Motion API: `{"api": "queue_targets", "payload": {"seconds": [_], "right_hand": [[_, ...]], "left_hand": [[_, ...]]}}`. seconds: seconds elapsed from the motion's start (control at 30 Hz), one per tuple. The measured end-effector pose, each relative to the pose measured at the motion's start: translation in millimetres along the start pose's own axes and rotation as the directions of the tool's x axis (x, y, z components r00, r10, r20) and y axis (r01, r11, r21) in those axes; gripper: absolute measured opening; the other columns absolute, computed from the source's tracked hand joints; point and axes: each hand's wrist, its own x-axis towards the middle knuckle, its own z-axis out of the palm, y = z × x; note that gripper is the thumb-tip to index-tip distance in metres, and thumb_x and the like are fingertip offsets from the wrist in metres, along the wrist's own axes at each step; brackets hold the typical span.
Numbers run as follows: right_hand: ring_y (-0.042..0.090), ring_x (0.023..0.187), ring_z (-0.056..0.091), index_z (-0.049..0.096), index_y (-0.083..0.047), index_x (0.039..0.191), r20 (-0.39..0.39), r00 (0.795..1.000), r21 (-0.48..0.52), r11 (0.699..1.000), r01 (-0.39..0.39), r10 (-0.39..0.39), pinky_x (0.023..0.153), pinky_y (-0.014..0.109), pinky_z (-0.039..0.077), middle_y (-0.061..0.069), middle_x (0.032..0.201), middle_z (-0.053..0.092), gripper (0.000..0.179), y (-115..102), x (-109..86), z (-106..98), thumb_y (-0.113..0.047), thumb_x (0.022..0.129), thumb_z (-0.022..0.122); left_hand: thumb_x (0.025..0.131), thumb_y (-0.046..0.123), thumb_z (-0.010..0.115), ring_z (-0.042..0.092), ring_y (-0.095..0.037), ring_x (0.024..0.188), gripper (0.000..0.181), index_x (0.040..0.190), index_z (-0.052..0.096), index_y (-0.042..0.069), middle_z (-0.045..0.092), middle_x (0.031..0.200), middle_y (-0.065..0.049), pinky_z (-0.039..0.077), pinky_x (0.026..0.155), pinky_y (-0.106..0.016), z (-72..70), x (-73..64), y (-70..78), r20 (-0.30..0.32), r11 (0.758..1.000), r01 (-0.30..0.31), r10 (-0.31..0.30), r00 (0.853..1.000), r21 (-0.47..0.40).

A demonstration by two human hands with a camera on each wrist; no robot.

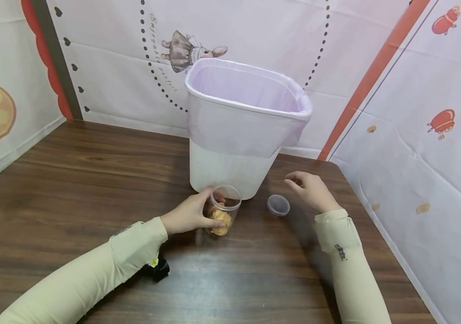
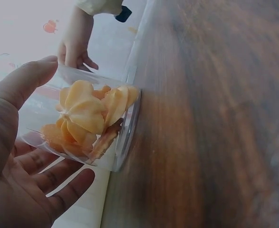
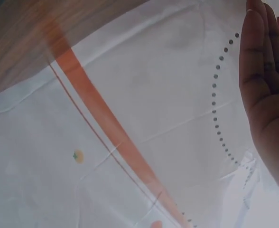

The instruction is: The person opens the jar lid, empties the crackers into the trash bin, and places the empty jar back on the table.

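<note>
My left hand (image 1: 190,213) grips a clear plastic jar (image 1: 227,198) from its left side, thumb in front and fingers behind. Swirled yellow cookies (image 1: 221,221) lie in the bottom of the jar, and the left wrist view shows their ridged shape (image 2: 85,111) close up. The jar's mouth has no lid on it. To its right a round clear lid (image 1: 278,205) lies flat on the table. Just beyond that lid my right hand (image 1: 309,190) hovers with relaxed, loosely bent fingers and nothing in them. Its fingers (image 3: 252,57) also show at the right wrist view's edge.
A white bin (image 1: 230,166) lined with a pale purple bag stands right behind the jar. The brown wooden table (image 1: 92,180) meets printed cloth walls (image 1: 113,81) at the back and both sides. A small black object (image 1: 160,270) is beside my left forearm.
</note>
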Motion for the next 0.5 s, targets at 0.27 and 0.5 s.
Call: {"api": "queue_targets", "payload": {"seconds": [0.27,0.5], "right_hand": [[0.024,0.084,0.063,0.060,-0.010,0.112,-0.078,0.997,0.044,0.999,0.001,0.002,0.074,0.039,0.049,0.009,0.103,0.066,0.035,-6,-4.2,-13,-0.036,0.091,0.049],[0.021,0.079,0.062,0.060,-0.009,0.110,-0.171,0.985,0.037,0.999,0.040,-0.033,0.071,0.038,0.049,0.008,0.099,0.066,0.031,-10,-7.1,-20,-0.032,0.091,0.050]], "left_hand": [[0.068,0.041,0.075,0.057,-0.006,0.091,0.062,0.116,0.044,0.018,0.059,0.109,0.005,0.044,0.083,-0.028,-0.3,-0.3,-2.4,-0.002,1.000,-0.007,0.007,1.000,0.001],[0.068,0.046,0.074,0.057,-0.006,0.091,0.065,0.117,0.042,0.019,0.059,0.110,0.005,0.044,0.083,-0.029,0.1,0.8,-3.7,0.002,1.000,-0.006,0.006,1.000,-0.005]]}}
